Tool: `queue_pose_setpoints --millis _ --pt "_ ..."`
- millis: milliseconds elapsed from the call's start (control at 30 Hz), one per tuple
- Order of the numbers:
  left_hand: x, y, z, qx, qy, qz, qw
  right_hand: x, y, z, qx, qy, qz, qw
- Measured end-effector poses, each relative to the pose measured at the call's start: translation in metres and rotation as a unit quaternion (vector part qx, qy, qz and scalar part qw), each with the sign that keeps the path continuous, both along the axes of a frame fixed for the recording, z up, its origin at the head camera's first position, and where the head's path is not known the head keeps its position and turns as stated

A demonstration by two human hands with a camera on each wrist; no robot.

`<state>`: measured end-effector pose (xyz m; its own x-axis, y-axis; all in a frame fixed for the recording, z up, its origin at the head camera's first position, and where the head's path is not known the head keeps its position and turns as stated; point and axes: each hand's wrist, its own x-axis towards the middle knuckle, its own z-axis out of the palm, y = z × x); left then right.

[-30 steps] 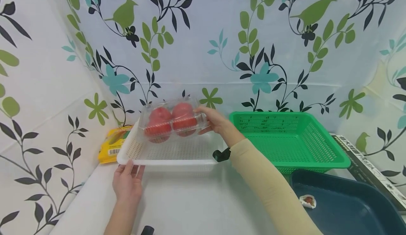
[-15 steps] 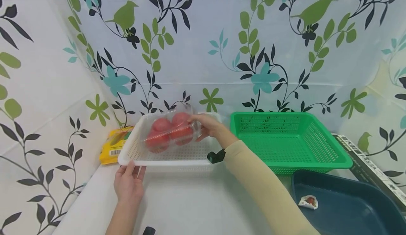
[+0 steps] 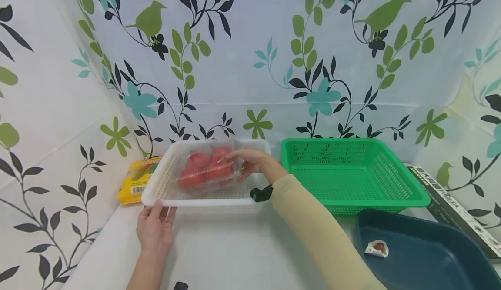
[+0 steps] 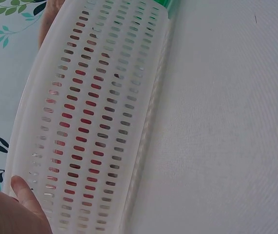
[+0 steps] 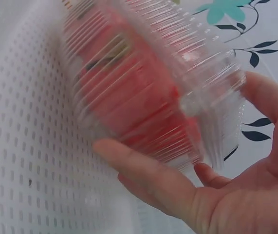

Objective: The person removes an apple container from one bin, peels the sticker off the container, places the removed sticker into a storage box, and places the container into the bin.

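My right hand (image 3: 260,165) grips the right end of a clear plastic clamshell (image 3: 207,173) of red tomatoes, thumb and fingers on its ends and side. The clamshell is inside a white slotted basket (image 3: 219,202) and sits tilted there; the right wrist view shows its ribbed wall close to the basket. At the front left corner my left hand (image 3: 154,231) pinches the basket rim, thumb on top and fingers beneath. In the left wrist view, red shows through the slots of the basket wall (image 4: 108,146).
A green basket (image 3: 387,204) stands right of the white one. In front of it is a dark blue tub (image 3: 430,268) with a small white and red scrap (image 3: 377,248). A yellow packet (image 3: 135,183) lies at left, a long printed box (image 3: 455,214) at far right. Patterned cloth hangs behind.
My right hand has lowered the clamshell from above the white basket down into it, and it tilts. My left hand keeps its hold on the rim.
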<state>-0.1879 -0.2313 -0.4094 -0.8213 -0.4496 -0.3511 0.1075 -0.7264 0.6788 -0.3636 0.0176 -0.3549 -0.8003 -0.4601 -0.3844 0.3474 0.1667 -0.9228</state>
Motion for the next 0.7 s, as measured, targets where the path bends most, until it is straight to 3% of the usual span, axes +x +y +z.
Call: queue_pose_setpoints --millis 267,700 --pt "-0.0016 0.0004 -0.0003 -0.004 0.003 0.005 1.0000 -0.0038 0.0062 -0.0010 0.031 -0.018 0.010 0.9993" --pt "0.0009 0.0014 -0.0021 -0.002 0.011 0.003 0.9999 -0.0004 0.0098 -0.0043 0.046 -0.016 -0.014 0.9987"
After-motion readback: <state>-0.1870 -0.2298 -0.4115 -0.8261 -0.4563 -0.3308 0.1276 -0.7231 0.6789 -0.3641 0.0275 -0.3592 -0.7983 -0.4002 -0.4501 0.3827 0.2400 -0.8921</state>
